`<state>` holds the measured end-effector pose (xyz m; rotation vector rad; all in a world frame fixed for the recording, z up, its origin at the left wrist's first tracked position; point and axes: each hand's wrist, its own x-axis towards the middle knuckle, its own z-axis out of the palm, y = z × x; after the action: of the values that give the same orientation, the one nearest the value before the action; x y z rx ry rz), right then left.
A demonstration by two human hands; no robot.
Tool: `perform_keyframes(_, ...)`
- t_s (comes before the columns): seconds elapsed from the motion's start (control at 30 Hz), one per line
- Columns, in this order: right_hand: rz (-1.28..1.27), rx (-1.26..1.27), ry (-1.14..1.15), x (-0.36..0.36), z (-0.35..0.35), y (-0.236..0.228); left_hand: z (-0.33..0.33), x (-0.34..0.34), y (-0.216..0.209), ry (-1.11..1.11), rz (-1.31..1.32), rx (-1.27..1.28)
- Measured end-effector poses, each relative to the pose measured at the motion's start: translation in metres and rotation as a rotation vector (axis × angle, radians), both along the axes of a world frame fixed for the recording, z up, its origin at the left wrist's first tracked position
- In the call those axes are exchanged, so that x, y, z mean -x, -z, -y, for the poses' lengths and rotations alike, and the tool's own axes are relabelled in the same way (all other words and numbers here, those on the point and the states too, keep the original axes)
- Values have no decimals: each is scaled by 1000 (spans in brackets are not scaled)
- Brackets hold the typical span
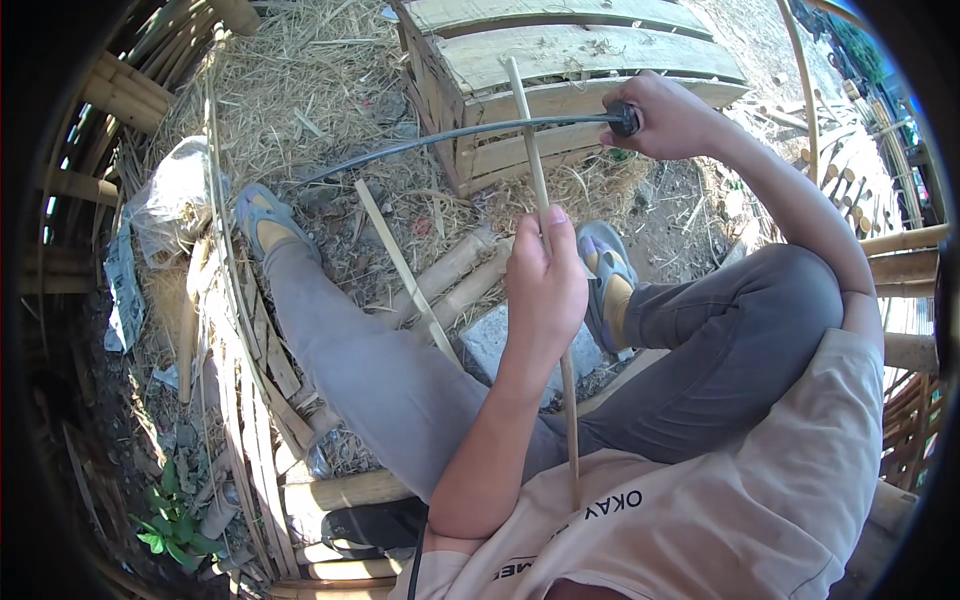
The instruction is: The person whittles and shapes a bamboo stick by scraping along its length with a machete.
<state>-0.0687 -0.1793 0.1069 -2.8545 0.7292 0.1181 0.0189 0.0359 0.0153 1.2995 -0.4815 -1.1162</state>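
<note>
L hand (547, 275) grips a thin bamboo stick (540, 180) around its middle, thumb up along it; stick's far end points twd the wooden crate (580, 50), near end reaches the tan shirt (690, 520). R hand (665, 115) is clenched on the dark handle (623, 119) of a long curved blade (430, 138), held out to the R. Blade runs L from the handle & crosses the stick's upper part, btwn L hand & crate; can't tell if they touch. A flat bamboo strip (400, 265) slants nr the L leg (370, 360), w/ round poles (450, 280) & a pale block (488, 338) btwn the legs. Straw (310, 65) covers the ground; clear plastic bag (180, 195) far L, green plant (175, 530) lower L.
</note>
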Motion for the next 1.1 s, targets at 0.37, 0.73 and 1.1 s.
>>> perform_keyframes(0.37,48,5,-24,7,2,28,1,5,-6,-11,173,-93)
perform_keyframes(0.73,-20,6,31,10,4,34,0,10,-13,-21,293,-74)
perform_keyframes(1.1,11,257,198,21,54,32,-7,16,-10,-9,366,-130)
